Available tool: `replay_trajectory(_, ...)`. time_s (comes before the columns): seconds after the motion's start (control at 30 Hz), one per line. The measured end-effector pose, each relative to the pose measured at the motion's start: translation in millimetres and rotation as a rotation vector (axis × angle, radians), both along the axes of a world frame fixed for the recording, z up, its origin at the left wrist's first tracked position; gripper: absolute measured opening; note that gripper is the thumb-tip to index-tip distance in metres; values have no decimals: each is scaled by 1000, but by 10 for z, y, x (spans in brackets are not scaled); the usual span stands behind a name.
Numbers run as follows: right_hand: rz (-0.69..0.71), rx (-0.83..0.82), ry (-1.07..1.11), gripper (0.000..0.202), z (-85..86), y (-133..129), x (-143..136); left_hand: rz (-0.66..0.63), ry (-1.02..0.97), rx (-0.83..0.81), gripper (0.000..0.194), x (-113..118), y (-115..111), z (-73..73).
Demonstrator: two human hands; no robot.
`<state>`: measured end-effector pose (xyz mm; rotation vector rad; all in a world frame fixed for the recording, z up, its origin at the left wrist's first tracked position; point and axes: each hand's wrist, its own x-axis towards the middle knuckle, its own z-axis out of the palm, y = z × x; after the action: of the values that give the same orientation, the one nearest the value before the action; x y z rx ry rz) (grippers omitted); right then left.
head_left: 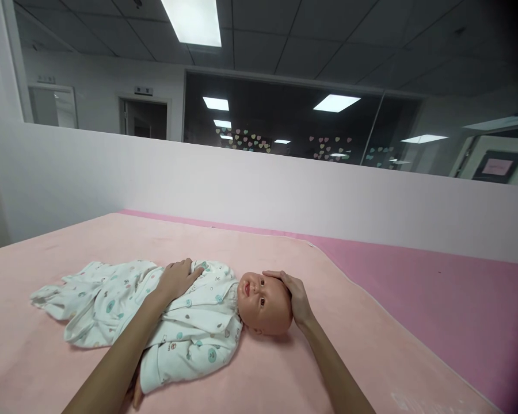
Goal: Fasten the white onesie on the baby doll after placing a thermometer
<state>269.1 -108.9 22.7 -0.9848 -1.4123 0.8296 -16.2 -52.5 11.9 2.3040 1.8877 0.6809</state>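
Observation:
A baby doll (265,302) lies on its back, its head toward the right and its legs toward the left. It wears a white patterned baby outfit (198,339) with long sleeves and trousers. My left hand (178,280) rests flat on the doll's chest and belly, fingers stretched out over the cloth. Against the top of the doll's head is my right hand (297,296), its open fingers curving along the far side of the head. One doll hand pokes out of the near sleeve, partly behind my left forearm.
Under the doll is a peach-coloured cloth (328,356) spread over a pink surface (414,287). Behind it runs a low white wall (259,190) with glass above. A small white tag (311,245) shows at the cloth's far edge.

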Motion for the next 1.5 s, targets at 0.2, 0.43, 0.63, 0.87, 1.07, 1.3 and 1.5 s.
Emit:
replay_trajectory(0.2,-96,26,104,60,-124,122,37,1,-8,-3,44,0,-10,5)
replay_trajectory(0.43,-26,-120,29,50,-40,78,61,-11,-17,9,44,-3,5,-10)
replay_trajectory(0.63,-41,-115,95,37,-15,67,68,-20,-24,10,43,-2,4,-13)
replay_trajectory(0.87,7,-93,73,30,-9,58,68,-15,-19,4,43,1,-30,19)
replay_trajectory(1.07,55,-129,-43,37,79,-44,6,-12,-2,1,43,-8,-20,6)
replay_trajectory(1.3,173,-195,-179,33,186,-147,26,-18,-14,-5,45,-19,-6,5)
replay_trajectory(1.5,270,-135,-251,29,285,-186,40,-24,-16,-5,43,-25,-8,3)
